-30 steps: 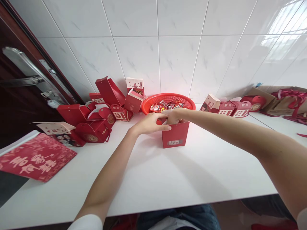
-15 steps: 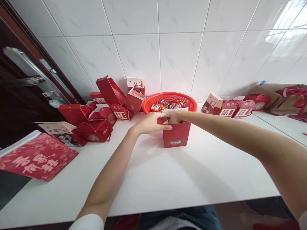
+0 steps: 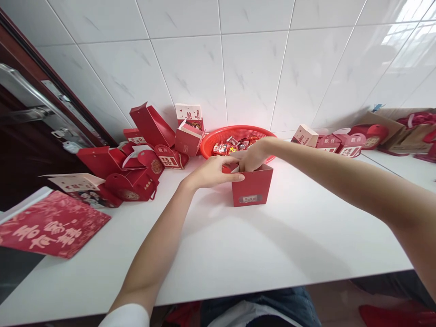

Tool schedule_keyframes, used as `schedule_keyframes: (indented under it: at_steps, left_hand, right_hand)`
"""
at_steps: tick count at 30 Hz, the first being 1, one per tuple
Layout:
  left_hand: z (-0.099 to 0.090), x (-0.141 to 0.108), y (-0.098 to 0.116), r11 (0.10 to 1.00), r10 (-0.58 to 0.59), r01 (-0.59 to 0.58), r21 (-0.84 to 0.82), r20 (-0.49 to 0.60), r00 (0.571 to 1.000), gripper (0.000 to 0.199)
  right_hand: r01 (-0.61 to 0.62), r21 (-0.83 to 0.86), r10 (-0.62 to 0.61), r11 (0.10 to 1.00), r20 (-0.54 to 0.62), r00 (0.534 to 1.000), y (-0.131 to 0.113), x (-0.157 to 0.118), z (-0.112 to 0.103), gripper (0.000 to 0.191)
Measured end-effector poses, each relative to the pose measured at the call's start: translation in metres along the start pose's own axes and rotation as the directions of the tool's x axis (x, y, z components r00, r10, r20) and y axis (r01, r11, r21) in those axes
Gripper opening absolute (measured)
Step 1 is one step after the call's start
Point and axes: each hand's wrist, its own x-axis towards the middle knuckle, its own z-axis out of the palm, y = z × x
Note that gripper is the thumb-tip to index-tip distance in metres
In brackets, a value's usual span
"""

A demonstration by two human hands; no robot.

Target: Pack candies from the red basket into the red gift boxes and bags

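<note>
An upright red box (image 3: 252, 188) with its top open stands on the white table (image 3: 211, 254). My left hand (image 3: 218, 171) grips its left upper edge, the thumb across the front. From above, my right hand (image 3: 255, 155) reaches into the opening; its fingertips are hidden inside, so what they hold, if anything, cannot be seen. Just behind the box sits a red plastic basket (image 3: 211, 137) with wrapped candies (image 3: 223, 148) in it, partly covered by my right hand.
Several red gift boxes (image 3: 131, 187) crowd the table's left side, beside a red printed bag (image 3: 57, 225). More boxes (image 3: 352, 144) and a cardboard carton (image 3: 398, 136) stand at the right. A tiled wall (image 3: 190, 72) rises behind.
My right hand has risen a little, with more of its back showing above the box. The view has shifted slightly. My left hand keeps its hold on the box.
</note>
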Motion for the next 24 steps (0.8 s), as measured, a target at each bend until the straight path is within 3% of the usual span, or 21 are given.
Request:
schedule_keyframes:
  at_steps: [2,5,7,9,11,13,18,24]
  left_hand:
    - [0.000,0.001,-0.003,1.000,0.005,-0.005,-0.019,-0.003,1.000,0.051]
    - [0.002,0.004,-0.008,0.999,-0.005,0.003,-0.046,-0.041,0.999,0.052]
    - [0.003,0.006,-0.011,0.998,-0.005,0.001,-0.063,-0.059,0.998,0.050]
    - [0.004,0.007,-0.011,0.997,0.022,-0.026,-0.070,-0.066,0.998,0.044]
    - [0.006,0.009,-0.010,0.997,0.054,-0.058,-0.058,-0.076,0.996,0.038]
    - [0.007,0.009,-0.009,0.997,0.072,-0.075,-0.024,-0.103,0.992,0.033]
    - [0.012,0.009,-0.008,0.993,0.118,-0.116,0.022,-0.151,0.981,0.030]
    - [0.019,0.011,-0.012,0.981,0.186,-0.172,0.089,-0.177,0.967,0.063]
  right_hand:
    - [0.004,-0.020,0.002,1.000,0.266,0.964,-0.002,-0.003,-0.029,0.020]
    - [0.148,0.104,-0.179,0.984,0.432,0.884,-0.001,-0.021,-0.071,0.016]
    - [0.182,0.246,-0.266,0.952,0.373,0.889,0.006,-0.041,-0.088,0.015]
    - [0.130,0.363,-0.235,0.923,0.261,0.936,0.017,-0.062,-0.092,0.021]
    - [0.073,0.449,-0.141,0.890,0.118,0.983,0.034,-0.080,-0.083,0.029]
    - [0.047,0.498,-0.058,0.866,0.007,0.998,0.052,-0.094,-0.065,0.039]
    - [-0.029,0.603,0.012,0.797,0.032,0.999,0.077,-0.114,-0.019,0.058]
    - [0.015,0.645,0.016,0.764,-0.043,0.999,0.071,-0.126,0.001,0.042]
